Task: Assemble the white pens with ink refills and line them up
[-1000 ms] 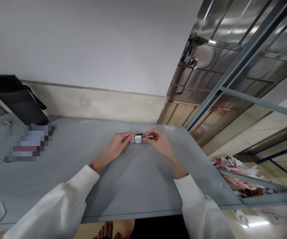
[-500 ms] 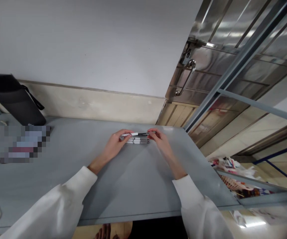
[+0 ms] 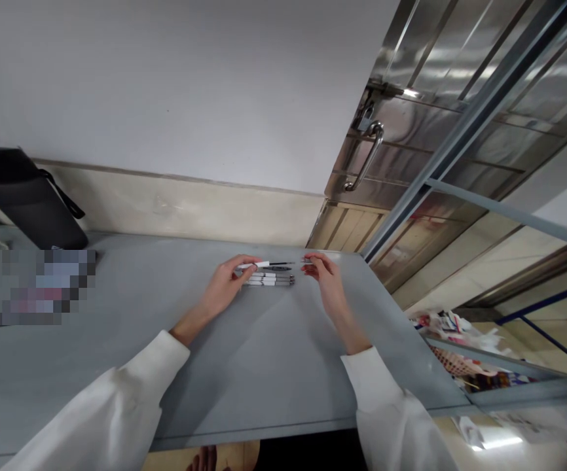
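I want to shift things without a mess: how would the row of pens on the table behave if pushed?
The pens would probably roll or slide apart, being slim and lying side by side with no visible band. Their thin, straight bodies suggest they're light and fairly stiff.

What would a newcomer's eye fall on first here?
Probably the middle: the bare left hand holds a white pen barrel, its thin dark refill pointing toward the bare right hand, which pinches a small grey piece. Below, white-and-grey pens lie in a row. Then come a shiny steel door at upper right and a cylindrical black bottle at far left.
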The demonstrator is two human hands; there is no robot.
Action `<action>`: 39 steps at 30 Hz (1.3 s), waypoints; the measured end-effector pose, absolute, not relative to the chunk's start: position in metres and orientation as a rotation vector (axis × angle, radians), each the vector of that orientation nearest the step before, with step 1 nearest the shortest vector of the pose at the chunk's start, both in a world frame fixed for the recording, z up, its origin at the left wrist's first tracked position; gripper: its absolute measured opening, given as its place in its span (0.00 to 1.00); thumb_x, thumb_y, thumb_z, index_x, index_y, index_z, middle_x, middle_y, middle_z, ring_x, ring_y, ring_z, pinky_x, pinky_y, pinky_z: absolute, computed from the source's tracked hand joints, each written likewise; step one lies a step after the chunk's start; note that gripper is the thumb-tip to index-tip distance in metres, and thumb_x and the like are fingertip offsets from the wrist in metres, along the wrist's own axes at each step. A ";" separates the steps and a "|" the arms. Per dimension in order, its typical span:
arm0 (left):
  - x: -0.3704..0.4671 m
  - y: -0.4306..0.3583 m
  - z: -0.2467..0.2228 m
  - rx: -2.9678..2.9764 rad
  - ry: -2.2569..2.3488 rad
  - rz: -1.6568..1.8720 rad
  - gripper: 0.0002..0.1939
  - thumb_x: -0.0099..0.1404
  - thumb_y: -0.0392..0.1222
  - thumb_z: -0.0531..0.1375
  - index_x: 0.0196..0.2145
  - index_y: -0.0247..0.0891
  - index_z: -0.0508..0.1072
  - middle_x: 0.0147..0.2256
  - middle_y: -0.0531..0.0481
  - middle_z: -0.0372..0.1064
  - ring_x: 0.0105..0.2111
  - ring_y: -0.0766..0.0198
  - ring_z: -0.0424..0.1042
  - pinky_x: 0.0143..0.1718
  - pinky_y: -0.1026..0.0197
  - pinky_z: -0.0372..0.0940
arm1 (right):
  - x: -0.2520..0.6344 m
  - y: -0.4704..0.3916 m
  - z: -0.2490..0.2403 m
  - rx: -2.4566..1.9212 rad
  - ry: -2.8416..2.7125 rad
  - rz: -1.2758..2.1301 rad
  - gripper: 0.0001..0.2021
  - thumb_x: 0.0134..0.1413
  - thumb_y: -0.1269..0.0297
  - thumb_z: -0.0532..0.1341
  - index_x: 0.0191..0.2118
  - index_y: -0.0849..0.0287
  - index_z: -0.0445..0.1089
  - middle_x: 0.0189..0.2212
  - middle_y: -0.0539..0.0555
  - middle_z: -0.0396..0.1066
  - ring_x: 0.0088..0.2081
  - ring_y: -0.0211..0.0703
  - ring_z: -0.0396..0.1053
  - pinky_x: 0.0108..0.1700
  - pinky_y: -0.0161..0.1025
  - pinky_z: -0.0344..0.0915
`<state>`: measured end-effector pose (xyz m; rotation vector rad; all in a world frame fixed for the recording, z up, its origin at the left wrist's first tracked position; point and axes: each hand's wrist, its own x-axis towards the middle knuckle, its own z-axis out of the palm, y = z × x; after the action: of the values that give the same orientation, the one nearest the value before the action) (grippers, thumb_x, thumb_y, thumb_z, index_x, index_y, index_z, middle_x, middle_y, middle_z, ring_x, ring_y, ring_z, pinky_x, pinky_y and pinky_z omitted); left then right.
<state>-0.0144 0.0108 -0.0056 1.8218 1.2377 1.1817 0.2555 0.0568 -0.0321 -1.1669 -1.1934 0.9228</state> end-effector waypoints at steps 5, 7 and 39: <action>-0.014 0.009 -0.004 1.822 1.226 1.170 0.16 0.73 0.49 0.58 0.50 0.41 0.80 0.39 0.49 0.78 0.25 0.66 0.65 0.27 0.64 0.61 | 0.255 0.052 -0.028 -1.095 -1.233 0.909 0.12 0.60 0.50 0.61 0.41 0.52 0.73 0.47 0.62 0.78 0.40 0.57 0.78 0.51 0.62 0.74; -0.013 0.010 -0.005 1.825 1.236 1.172 0.16 0.73 0.49 0.58 0.50 0.42 0.80 0.37 0.50 0.78 0.25 0.65 0.65 0.26 0.64 0.60 | 0.252 0.049 -0.026 -1.082 -1.279 0.912 0.13 0.61 0.49 0.62 0.40 0.52 0.74 0.45 0.61 0.79 0.39 0.56 0.78 0.51 0.60 0.75; -0.018 0.015 -0.011 1.765 1.237 1.192 0.18 0.71 0.52 0.60 0.50 0.41 0.82 0.43 0.48 0.80 0.27 0.65 0.65 0.27 0.63 0.57 | 0.249 0.047 -0.022 -1.070 -1.405 0.799 0.20 0.60 0.40 0.65 0.41 0.54 0.75 0.37 0.60 0.79 0.30 0.50 0.73 0.33 0.48 0.71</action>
<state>-0.0178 0.0153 -0.0110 1.7652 1.2366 1.1919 0.2491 0.0469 -0.0220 -1.0704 -1.4047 0.7993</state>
